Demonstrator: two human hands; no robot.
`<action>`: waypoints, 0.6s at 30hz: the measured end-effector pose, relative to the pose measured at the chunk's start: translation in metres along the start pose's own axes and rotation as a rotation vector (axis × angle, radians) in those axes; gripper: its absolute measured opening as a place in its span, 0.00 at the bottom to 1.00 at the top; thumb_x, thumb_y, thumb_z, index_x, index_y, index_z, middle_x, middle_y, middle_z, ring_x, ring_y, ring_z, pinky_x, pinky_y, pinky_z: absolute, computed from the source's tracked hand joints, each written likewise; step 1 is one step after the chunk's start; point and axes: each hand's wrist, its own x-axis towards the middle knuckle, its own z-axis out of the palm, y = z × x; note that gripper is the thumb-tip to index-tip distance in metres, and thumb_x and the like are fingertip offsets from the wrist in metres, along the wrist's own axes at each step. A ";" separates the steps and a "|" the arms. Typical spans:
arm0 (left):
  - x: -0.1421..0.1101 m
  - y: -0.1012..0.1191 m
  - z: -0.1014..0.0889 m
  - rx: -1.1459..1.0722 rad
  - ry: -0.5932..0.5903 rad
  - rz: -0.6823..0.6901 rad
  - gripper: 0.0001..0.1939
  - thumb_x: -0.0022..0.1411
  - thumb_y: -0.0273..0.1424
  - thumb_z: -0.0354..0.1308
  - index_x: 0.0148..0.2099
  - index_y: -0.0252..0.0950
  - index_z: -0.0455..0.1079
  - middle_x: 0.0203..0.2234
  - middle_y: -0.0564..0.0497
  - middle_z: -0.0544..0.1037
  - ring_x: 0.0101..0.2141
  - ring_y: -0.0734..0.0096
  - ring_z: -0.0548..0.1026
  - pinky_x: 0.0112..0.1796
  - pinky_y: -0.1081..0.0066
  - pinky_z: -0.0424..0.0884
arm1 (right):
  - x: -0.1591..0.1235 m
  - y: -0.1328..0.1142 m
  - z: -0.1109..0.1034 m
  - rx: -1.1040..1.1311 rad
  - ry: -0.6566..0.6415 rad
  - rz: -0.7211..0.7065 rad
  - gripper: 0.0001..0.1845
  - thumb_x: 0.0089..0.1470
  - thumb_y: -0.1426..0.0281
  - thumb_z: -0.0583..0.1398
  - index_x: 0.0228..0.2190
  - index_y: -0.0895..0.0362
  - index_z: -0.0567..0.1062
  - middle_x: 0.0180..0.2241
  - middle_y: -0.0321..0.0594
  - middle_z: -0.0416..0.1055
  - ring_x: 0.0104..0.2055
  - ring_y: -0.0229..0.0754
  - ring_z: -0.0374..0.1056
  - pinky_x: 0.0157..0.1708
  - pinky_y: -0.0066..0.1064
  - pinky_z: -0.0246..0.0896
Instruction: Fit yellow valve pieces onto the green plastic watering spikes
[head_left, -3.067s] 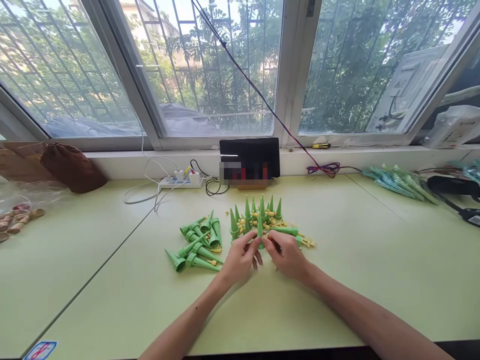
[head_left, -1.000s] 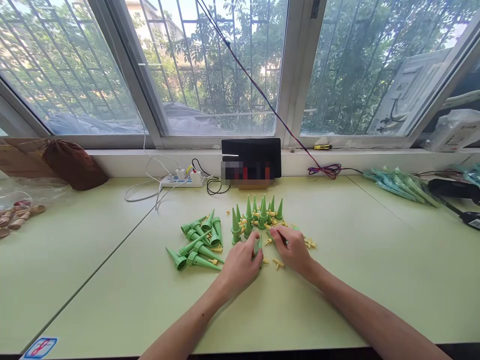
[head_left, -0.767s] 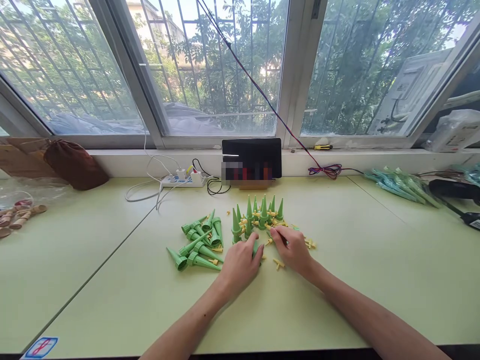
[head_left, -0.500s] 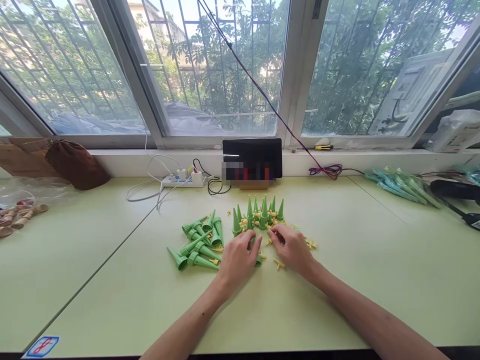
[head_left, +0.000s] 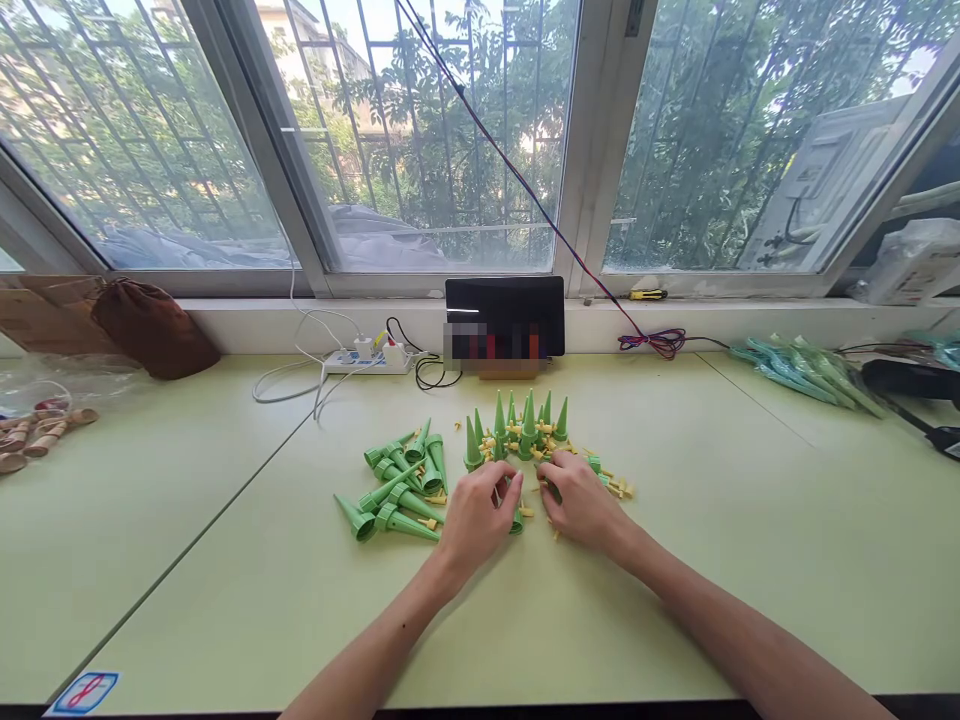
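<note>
My left hand (head_left: 480,512) is curled with its thumb up beside a green plant-watering spike (head_left: 517,523), whose open end shows below the fingers; the rest of the spike is hidden. To its right, my right hand (head_left: 581,500) reaches down with bent fingers over small yellow T-shaped valves. One yellow valve (head_left: 556,535) peeks out under that hand; whatever lies between its fingertips is hidden. Behind both hands stand several upright green spikes (head_left: 528,425) with yellow valves fitted. A pile of loose green spikes (head_left: 405,480) lies left of my left hand.
More yellow valves (head_left: 621,489) are scattered right of my right hand. At the back are a tablet (head_left: 505,310) and a power strip (head_left: 367,360) with cables. A brown pouch (head_left: 154,328) sits back left; bagged green and blue items (head_left: 806,372) lie back right.
My right hand has shifted slightly left and down, its fingers now curling over the yellow valve that lay in the open. My left hand has barely moved.
</note>
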 end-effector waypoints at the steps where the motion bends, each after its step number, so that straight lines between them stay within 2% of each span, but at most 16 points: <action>1: 0.000 0.000 0.000 -0.001 -0.001 0.005 0.12 0.70 0.33 0.52 0.33 0.37 0.68 0.24 0.54 0.72 0.25 0.72 0.68 0.29 0.72 0.60 | 0.000 0.000 0.000 -0.012 -0.011 -0.001 0.08 0.56 0.80 0.58 0.30 0.57 0.73 0.31 0.41 0.65 0.35 0.45 0.64 0.39 0.36 0.62; 10: 0.000 -0.001 0.000 -0.004 0.003 0.027 0.12 0.69 0.32 0.52 0.31 0.37 0.68 0.24 0.54 0.72 0.25 0.73 0.68 0.28 0.72 0.60 | 0.001 0.000 0.000 -0.047 -0.041 0.001 0.10 0.58 0.79 0.57 0.26 0.56 0.68 0.30 0.41 0.66 0.35 0.46 0.64 0.39 0.37 0.62; 18: 0.001 0.000 -0.001 -0.025 0.010 0.026 0.11 0.70 0.33 0.51 0.34 0.37 0.69 0.26 0.53 0.73 0.25 0.72 0.68 0.28 0.72 0.62 | 0.001 -0.004 -0.003 0.163 0.071 -0.045 0.07 0.65 0.75 0.53 0.34 0.56 0.68 0.34 0.42 0.67 0.37 0.45 0.64 0.38 0.36 0.64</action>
